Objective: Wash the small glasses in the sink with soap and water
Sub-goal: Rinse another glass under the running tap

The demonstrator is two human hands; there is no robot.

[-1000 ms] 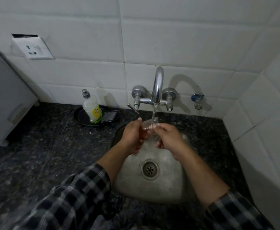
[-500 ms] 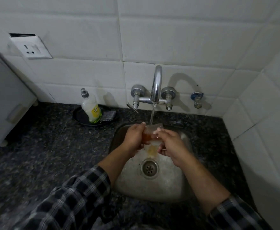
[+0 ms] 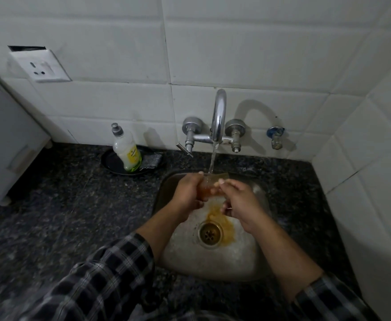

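Left hand [image 3: 186,193] and right hand [image 3: 240,205] half-hide glass [image 3: 207,187].

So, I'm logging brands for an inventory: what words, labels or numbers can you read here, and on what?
Soap bottle: yellow label, print too blurred to read.
Wall socket: no writing visible.
White box at left: no writing visible.
Glass: no marking visible.
So nothing here can be read.

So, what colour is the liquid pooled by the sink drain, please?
The liquid is yellowish-brown, clearest in the head view.
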